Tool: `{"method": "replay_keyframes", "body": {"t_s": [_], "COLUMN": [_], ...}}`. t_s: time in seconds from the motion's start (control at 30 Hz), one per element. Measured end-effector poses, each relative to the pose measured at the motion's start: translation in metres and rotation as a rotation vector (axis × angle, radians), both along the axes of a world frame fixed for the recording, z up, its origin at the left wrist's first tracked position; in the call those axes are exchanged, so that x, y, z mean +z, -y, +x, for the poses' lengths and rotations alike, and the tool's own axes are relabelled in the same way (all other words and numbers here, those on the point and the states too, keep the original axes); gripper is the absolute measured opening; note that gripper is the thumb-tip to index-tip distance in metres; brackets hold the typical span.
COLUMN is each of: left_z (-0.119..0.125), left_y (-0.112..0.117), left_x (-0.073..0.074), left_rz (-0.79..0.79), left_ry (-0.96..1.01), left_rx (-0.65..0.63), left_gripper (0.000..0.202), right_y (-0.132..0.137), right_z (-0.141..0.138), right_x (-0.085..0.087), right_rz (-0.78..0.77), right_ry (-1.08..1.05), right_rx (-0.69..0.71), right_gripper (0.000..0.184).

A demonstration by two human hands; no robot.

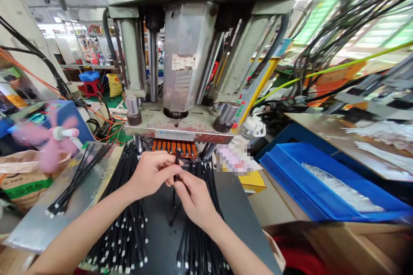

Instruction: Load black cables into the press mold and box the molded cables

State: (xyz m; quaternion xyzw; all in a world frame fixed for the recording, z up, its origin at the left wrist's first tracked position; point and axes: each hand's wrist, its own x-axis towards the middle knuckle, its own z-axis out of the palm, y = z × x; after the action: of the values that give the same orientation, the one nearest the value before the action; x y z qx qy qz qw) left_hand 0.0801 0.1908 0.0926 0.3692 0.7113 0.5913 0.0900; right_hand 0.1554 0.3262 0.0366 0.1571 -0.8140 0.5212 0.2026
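Observation:
In the head view, my left hand (156, 172) and my right hand (195, 197) meet in front of the press, both pinching a black cable (177, 159). The cable's upper end sticks up between my fingers, and a length hangs below them; my fingers hide the part between. Beneath my left forearm lies a big bunch of black cables (121, 232) with pale metal-looking ends. Another cable bunch (196, 240) lies partly under my right hand and forearm. Just beyond my hands, an orange slotted fixture (174, 147) sits under the press plate.
A large green-grey press (190, 58) stands ahead. On the left, several cables (75, 176) lie on a metal sheet, with a pink fan (53, 135) behind. Blue trays (322, 180) with clear plastic stand right, above a cardboard box (361, 245). A white jug (253, 126) stands beside the press.

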Motion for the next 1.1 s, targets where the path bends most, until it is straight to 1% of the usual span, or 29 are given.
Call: {"method": "replay_keyframes", "body": {"t_s": [0.07, 0.13, 0.2, 0.27, 0.3, 0.37, 0.43, 0.47, 0.53, 0.6, 0.7, 0.77, 0.83, 0.9, 0.97, 1.03, 1.1], "left_z": [-0.007, -0.020, -0.038, -0.058, -0.069, -0.087, -0.098, -0.101, -0.103, -0.099, -0.087, -0.076, -0.064, -0.055, -0.049, -0.050, -0.057], "left_y": [0.008, 0.022, 0.044, 0.069, 0.083, 0.110, 0.134, 0.143, 0.155, 0.157, 0.147, 0.138, 0.129, 0.125, 0.123, 0.125, 0.129], "left_x": [-0.005, -0.017, -0.037, -0.062, -0.076, -0.101, -0.122, -0.131, -0.142, -0.148, -0.152, -0.154, -0.157, -0.160, -0.162, -0.161, -0.158], "left_rz": [0.025, 0.026, -0.008, -0.072, -0.106, -0.196, -0.314, -0.374, -0.478, -0.527, -0.536, -0.511, -0.476, -0.458, -0.465, -0.494, -0.537], "left_ry": [0.062, 0.060, 0.031, 0.026, 0.028, 0.034, -0.024, -0.074, -0.150, -0.138, -0.059, -0.038, -0.033, -0.034, -0.038, -0.066, -0.118], "left_rx": [0.080, 0.234, 0.402, 0.528, 0.581, 0.665, 0.750, 0.791, 0.844, 0.858, 0.858, 0.872, 0.895, 0.924, 0.945, 0.953, 0.950], "left_gripper": [0.016, 0.018, 0.020, 0.024, 0.027, 0.030, 0.032, 0.033, 0.032, 0.032, 0.035, 0.038, 0.039, 0.038, 0.036, 0.034, 0.033], "right_y": [0.004, 0.008, 0.011, 0.012, 0.011, 0.005, -0.004, -0.010, -0.022, -0.031, -0.039, -0.041, -0.039, -0.034, -0.025, -0.015, -0.006], "right_z": [-0.002, -0.003, -0.004, -0.005, -0.005, -0.005, -0.002, 0.000, 0.006, 0.015, 0.028, 0.031, 0.026, 0.012, -0.012, -0.042, -0.074], "right_x": [-0.010, -0.026, -0.046, -0.063, -0.070, -0.078, -0.082, -0.083, -0.086, -0.091, -0.095, -0.091, -0.081, -0.069, -0.059, -0.052, -0.050], "right_rz": [0.111, 0.246, 0.409, 0.561, 0.610, 0.628, 0.579, 0.554, 0.517, 0.481, 0.424, 0.422, 0.441, 0.466, 0.476, 0.467, 0.445], "right_ry": [0.070, 0.191, 0.306, 0.373, 0.391, 0.407, 0.413, 0.416, 0.424, 0.427, 0.446, 0.484, 0.507, 0.471, 0.380, 0.290, 0.237], "right_rx": [0.044, 0.109, 0.168, 0.202, 0.219, 0.260, 0.287, 0.291, 0.284, 0.267, 0.254, 0.278, 0.339, 0.373, 0.345, 0.284, 0.246], "right_gripper": [0.017, 0.017, 0.020, 0.021, 0.020, 0.018, 0.018, 0.017, 0.013, 0.016, 0.018, 0.017, 0.015, 0.013, 0.013, 0.014, 0.015]}}
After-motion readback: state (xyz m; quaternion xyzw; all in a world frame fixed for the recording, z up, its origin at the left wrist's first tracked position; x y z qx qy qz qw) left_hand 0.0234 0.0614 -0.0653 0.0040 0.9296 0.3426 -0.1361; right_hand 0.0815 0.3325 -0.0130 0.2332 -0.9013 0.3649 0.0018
